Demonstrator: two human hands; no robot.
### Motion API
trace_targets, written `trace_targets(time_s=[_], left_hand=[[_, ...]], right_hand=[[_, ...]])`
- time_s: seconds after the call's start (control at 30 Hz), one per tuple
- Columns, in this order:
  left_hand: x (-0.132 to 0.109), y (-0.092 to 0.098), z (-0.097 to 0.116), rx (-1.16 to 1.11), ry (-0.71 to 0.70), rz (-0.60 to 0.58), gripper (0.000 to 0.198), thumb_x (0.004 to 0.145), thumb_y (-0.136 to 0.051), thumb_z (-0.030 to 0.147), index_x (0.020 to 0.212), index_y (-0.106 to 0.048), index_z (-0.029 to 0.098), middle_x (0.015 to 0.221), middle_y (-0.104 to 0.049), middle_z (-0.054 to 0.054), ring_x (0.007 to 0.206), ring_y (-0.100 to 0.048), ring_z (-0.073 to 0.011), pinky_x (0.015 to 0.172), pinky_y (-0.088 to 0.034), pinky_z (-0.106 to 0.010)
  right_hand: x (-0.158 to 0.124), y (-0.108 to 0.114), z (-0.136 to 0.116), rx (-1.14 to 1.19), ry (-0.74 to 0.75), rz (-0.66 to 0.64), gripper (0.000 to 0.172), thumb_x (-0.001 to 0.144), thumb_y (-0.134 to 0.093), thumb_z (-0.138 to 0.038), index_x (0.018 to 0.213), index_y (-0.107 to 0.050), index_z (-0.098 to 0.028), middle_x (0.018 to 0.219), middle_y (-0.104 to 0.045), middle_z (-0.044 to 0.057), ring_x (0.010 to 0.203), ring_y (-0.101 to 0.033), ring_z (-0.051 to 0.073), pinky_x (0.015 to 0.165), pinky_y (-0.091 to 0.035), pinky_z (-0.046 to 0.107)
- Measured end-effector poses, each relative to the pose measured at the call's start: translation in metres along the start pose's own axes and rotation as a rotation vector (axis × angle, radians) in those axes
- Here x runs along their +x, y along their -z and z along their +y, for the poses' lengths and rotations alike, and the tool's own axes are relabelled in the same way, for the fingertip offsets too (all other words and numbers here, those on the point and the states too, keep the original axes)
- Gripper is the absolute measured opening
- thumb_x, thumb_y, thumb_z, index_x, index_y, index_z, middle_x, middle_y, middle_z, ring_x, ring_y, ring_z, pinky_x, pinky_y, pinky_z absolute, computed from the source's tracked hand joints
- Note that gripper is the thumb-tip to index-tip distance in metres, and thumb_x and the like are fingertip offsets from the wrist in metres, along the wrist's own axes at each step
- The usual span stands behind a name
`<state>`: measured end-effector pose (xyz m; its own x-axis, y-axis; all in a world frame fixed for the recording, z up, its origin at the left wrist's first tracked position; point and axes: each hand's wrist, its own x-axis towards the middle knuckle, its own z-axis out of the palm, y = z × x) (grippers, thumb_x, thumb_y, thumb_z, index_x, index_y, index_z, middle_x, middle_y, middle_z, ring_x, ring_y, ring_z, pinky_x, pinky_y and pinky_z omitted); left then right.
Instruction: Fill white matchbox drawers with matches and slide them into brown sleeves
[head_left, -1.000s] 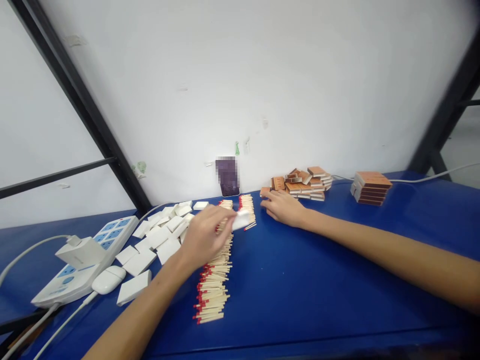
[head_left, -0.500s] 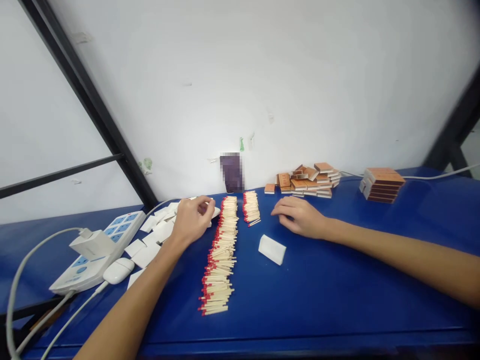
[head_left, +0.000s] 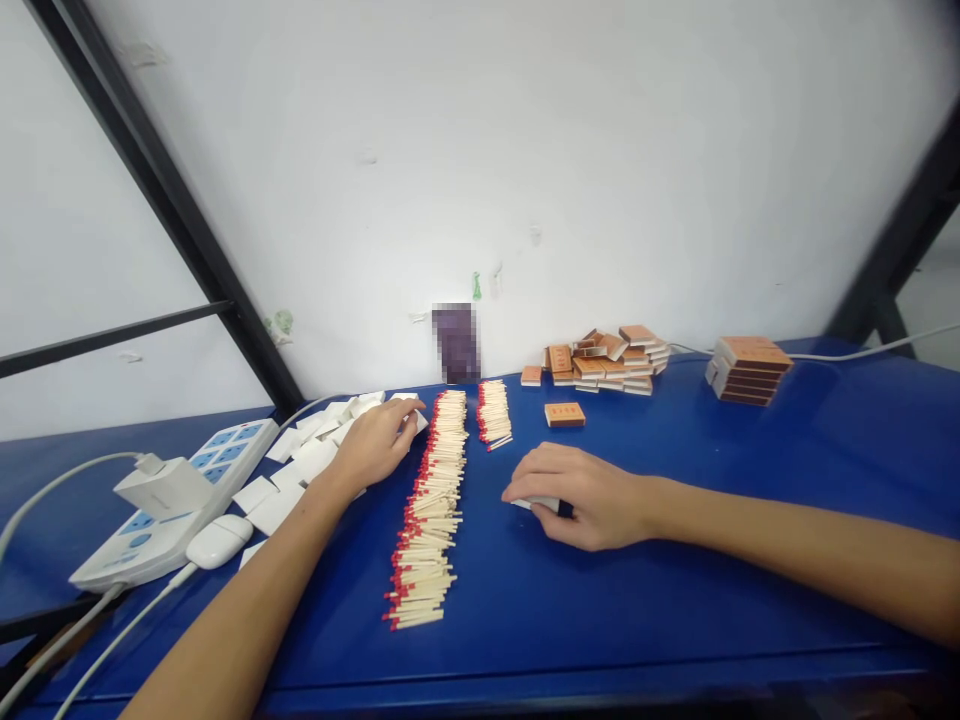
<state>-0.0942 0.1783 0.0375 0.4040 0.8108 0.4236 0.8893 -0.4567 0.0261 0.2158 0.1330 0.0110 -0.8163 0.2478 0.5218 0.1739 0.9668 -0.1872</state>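
Observation:
My right hand is closed around a small white card piece on the blue table, its fingers covering most of it. Behind that hand lies a single orange matchbox. On the other side, my left hand rests over the right end of a spread of white card pieces. Its fingers reach forward onto one piece, with the thumb apart. Between the hands runs a long row of red-tipped matches. A shorter row of matches lies to its right.
A loose heap of matchboxes and a neat stack of matchboxes stand by the wall. A power strip with a plugged charger, a white earphone case and cables occupy the left. A blurred dark object leans on the wall.
My right hand has moved toward me and left onto the white card piece, and the matchbox now shows where it was. My left hand's fingers have uncurled over the white pieces.

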Motion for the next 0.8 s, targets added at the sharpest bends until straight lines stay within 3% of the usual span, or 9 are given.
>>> trace_targets(time_s=[0.27, 0.4, 0.47, 0.57, 0.63, 0.8], left_hand=[[0.001, -0.003, 0.006, 0.176, 0.008, 0.002, 0.033, 0.095, -0.041, 0.029, 0.109, -0.068, 0.017, 0.097, -0.073, -0.011, 0.081, -0.068, -0.0257, 0.077, -0.050, -0.038], [0.002, 0.001, 0.014, 0.194, -0.027, 0.079, 0.033, 0.096, -0.040, 0.028, 0.106, -0.069, 0.015, 0.103, -0.069, -0.014, 0.095, -0.065, -0.0292, 0.084, -0.050, -0.042], [0.001, 0.005, 0.023, 0.182, -0.059, 0.124, 0.032, 0.097, -0.040, 0.028, 0.107, -0.067, 0.016, 0.106, -0.068, -0.013, 0.099, -0.062, -0.0285, 0.088, -0.049, -0.043], [-0.004, 0.014, 0.042, 0.120, -0.133, 0.183, 0.029, 0.098, -0.039, 0.026, 0.106, -0.065, 0.017, 0.106, -0.067, -0.010, 0.098, -0.061, -0.0240, 0.088, -0.049, -0.039], [-0.006, 0.021, 0.056, -0.045, -0.250, 0.233, 0.025, 0.097, -0.042, 0.023, 0.102, -0.065, 0.016, 0.102, -0.067, -0.010, 0.094, -0.061, -0.0221, 0.085, -0.050, -0.037], [-0.008, 0.037, 0.081, -0.131, -0.496, 0.137, 0.020, 0.095, -0.047, 0.021, 0.099, -0.067, 0.017, 0.095, -0.067, -0.008, 0.087, -0.061, -0.0212, 0.076, -0.050, -0.036]], right_hand=[[-0.001, 0.004, -0.001, 0.106, 0.064, -0.027, 0.039, 0.084, -0.056, -0.018, 0.123, -0.061, -0.015, 0.119, -0.069, 0.012, 0.117, -0.061, 0.022, 0.100, -0.050, 0.037], [0.000, 0.004, -0.001, 0.103, 0.120, -0.094, 0.046, 0.084, -0.055, -0.018, 0.129, -0.058, -0.013, 0.129, -0.066, 0.012, 0.132, -0.051, 0.025, 0.112, -0.040, 0.043], [0.000, 0.003, -0.001, 0.090, 0.142, -0.056, 0.047, 0.084, -0.054, -0.017, 0.130, -0.057, -0.014, 0.132, -0.064, 0.013, 0.133, -0.050, 0.025, 0.111, -0.041, 0.044], [-0.001, 0.002, -0.001, 0.035, 0.087, 0.037, 0.041, 0.084, -0.055, -0.018, 0.125, -0.060, -0.015, 0.129, -0.065, 0.014, 0.122, -0.058, 0.025, 0.103, -0.046, 0.043], [-0.001, 0.001, 0.001, 0.024, -0.005, 0.059, 0.036, 0.086, -0.055, -0.019, 0.121, -0.062, -0.015, 0.122, -0.067, 0.014, 0.113, -0.061, 0.024, 0.097, -0.049, 0.041], [0.003, 0.002, 0.019, -0.004, -0.338, 0.173, 0.025, 0.093, -0.047, -0.019, 0.110, -0.065, -0.016, 0.095, -0.068, 0.008, 0.083, -0.060, 0.017, 0.077, -0.048, 0.031]])
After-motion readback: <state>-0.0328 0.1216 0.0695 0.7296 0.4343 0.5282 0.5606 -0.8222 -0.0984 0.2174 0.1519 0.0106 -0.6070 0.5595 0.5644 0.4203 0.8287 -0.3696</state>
